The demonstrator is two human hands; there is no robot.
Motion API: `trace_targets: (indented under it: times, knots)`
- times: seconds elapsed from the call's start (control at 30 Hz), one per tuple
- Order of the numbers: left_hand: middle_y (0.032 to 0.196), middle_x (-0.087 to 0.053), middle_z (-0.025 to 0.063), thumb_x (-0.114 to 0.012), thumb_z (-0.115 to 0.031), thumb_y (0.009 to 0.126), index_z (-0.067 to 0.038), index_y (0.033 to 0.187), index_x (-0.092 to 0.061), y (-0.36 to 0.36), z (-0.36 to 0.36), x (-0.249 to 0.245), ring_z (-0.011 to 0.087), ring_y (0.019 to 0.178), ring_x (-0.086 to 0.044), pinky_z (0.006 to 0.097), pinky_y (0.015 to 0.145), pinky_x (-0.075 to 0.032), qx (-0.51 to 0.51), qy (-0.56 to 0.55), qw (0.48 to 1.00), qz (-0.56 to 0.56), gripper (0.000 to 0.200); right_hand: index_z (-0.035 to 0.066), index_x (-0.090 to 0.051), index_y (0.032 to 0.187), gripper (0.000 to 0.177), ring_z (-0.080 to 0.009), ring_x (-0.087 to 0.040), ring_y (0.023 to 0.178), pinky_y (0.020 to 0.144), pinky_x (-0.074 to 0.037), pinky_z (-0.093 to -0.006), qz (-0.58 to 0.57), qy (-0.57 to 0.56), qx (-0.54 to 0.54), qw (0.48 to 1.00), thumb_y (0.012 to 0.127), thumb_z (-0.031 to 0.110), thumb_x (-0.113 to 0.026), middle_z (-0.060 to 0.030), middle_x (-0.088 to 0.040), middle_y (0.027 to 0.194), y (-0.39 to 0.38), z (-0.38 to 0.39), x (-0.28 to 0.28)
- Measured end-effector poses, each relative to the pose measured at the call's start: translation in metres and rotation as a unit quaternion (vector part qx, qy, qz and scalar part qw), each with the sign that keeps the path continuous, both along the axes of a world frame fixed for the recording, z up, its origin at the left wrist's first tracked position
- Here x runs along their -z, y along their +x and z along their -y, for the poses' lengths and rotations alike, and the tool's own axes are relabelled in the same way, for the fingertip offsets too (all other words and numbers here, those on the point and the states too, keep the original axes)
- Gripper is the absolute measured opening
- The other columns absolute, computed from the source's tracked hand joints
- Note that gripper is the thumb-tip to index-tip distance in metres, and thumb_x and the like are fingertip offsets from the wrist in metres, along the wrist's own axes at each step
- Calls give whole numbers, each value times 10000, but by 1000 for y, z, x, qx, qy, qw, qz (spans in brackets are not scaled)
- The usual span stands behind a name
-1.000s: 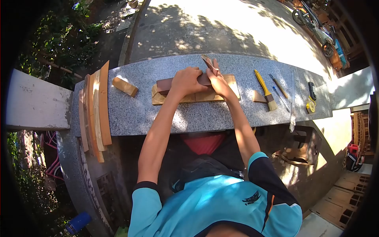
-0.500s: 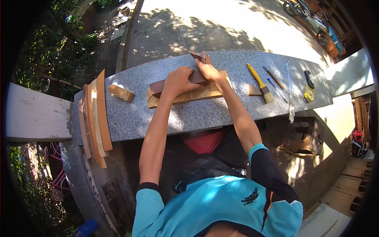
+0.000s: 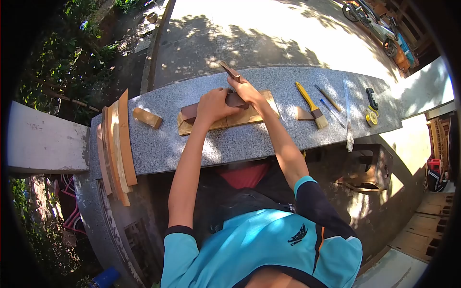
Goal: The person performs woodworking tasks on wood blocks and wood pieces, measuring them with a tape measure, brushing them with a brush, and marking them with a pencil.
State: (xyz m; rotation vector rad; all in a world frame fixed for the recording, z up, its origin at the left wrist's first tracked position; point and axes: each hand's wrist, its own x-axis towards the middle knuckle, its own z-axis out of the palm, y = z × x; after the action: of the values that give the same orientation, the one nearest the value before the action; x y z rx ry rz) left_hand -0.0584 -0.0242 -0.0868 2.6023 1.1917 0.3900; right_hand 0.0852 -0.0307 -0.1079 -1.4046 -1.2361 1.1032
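My left hand (image 3: 214,106) is closed around a dark brown wooden block (image 3: 190,113), thumb on the near side. The block lies along a paler, yellowish wooden board (image 3: 222,126) on the grey stone tabletop. Close by, at the block's right end, my right hand (image 3: 246,92) is pinching a thin brown piece that looks like folded sandpaper (image 3: 230,71). One end of that piece sticks up past the fingers. My hands cover the middle and part of the right end of the block.
A short wood block (image 3: 147,117) and several curved wood strips (image 3: 115,144) are on the left. Right of the board are a small wood piece (image 3: 304,114), a yellow-handled brush (image 3: 310,105), a chisel-like tool (image 3: 326,98), a blue pen (image 3: 332,113), a metal ruler (image 3: 347,111) and yellow tape (image 3: 371,118).
My right hand has slid slightly left along the block, towards my left hand, with the brown piece. My left hand stays on the block. The view has shifted a little.
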Motion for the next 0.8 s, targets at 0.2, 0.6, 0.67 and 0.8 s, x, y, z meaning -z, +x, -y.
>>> trace_targets:
  times: [0.2,0.6,0.67,0.8]
  knots:
    - [741,-631,145,-651,-475,636,-66,807,-653,-1,-15,10,316,712,-618,408,650,-503,-18,-40,999,18,444,177,-303,1370,631,-435,-32,1318,1064,-109,-505,264,-6,-30,964,856,541,-344,-175,-87,1453,-14,47,-16]
    - [818,-614,119,-664,-433,611,-78,844,-626,1,-12,14,313,820,-592,429,693,-479,26,-24,999,38,426,133,-253,1382,513,-407,-102,1319,1066,-182,-410,120,87,-18,989,889,202,-377,-249,-51,1433,-6,41,39]
    - [827,-613,129,-673,-462,598,-61,840,-625,1,-11,2,308,827,-594,426,705,-480,8,-42,999,5,471,102,-211,1393,512,-361,-107,1332,1053,-224,-385,185,30,-49,981,913,210,-352,-214,-44,1449,8,11,22]
    - [759,-622,145,-701,-463,564,-27,729,-643,3,-4,-10,305,736,-613,410,666,-504,-33,-92,995,-5,470,123,-127,1411,550,-336,-65,1345,1083,-130,-378,83,55,-41,994,918,217,-352,-196,-49,1454,8,26,44]
